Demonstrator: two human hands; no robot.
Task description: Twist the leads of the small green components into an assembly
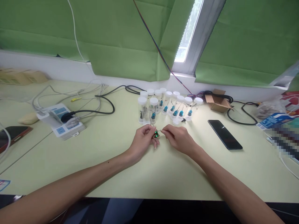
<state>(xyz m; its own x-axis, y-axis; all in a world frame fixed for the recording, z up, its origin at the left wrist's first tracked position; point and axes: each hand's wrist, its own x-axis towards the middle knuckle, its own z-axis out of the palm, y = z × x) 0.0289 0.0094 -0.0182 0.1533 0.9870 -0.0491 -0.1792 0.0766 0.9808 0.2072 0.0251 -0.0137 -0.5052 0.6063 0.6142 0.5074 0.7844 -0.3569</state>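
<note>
1. The left forearm enters from the lower left and slants up to the middle of the pale yellow-green table point(116, 180); the left hand point(143, 138) has its thumb and index finger pinched on a small dark device with glowing green lights point(156, 134), the other fingers curled loosely beneath.
2. The right forearm comes from the lower right, mirroring it; the right hand point(178, 137) is turned inward, knuckles up, its thumb and index fingertips closed together just beside the device. Whatever lies between those tips is too small to tell.
3. The device sits between the two hands, in front of the cluster of clear cylindrical tubes with white caps point(153, 107), several with blue parts inside.
4. Right of the right hand, well apart, lies a black rectangular smartphone point(225, 134).
</note>
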